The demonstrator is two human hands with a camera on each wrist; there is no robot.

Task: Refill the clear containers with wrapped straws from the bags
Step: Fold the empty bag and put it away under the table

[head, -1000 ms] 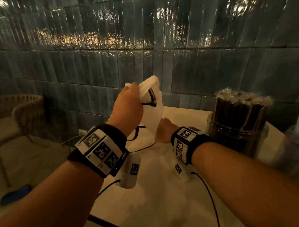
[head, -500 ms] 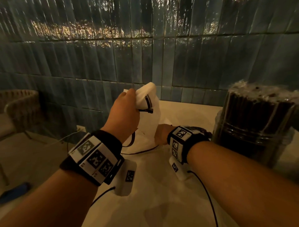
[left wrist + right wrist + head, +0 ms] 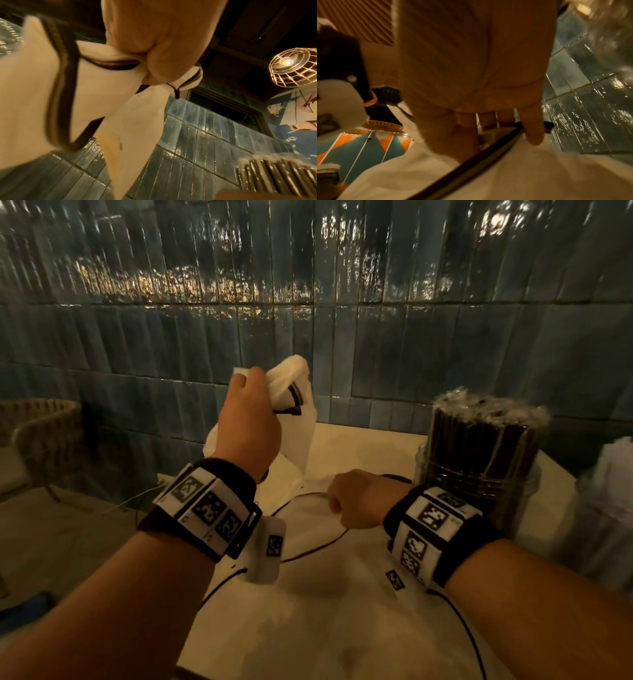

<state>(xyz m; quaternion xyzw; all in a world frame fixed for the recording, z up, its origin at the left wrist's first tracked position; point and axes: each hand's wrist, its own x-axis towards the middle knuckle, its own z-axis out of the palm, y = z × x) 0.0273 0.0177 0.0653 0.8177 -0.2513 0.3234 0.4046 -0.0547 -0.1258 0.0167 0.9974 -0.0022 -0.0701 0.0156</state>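
Head view: left hand [image 3: 248, 426] raised at frame centre, fist bunched around the top of a white bag [image 3: 291, 392] with black trim; the bag hangs down to the cream table [image 3: 359, 628]. Right hand [image 3: 356, 501] low, right of centre, fingers curled at the bag's lower edge on the table. Clear container [image 3: 479, 474] just right of the right hand, already packed with upright dark wrapped straws [image 3: 486, 433]. A second clear container [image 3: 603, 508] sits at the right edge, blurred, contents unreadable. Left wrist view: fingers [image 3: 154, 65] clenched tight on gathered white fabric, black trim looping through the grip; tiled wall [image 3: 205, 148] behind. Right wrist view: fingers [image 3: 532, 128] hooked over the bag's black-trimmed edge, bag cloth [image 3: 505, 175] bunched under them, so a narrow holding grip. My read: step in hand is opening the bag or emptying it. To do it well, keep the right hand pinning the lower edge, lift the left steadily so the cloth goes taut, and stay clear of the full container; a snag could tip it. No straws visible in the bag from here.
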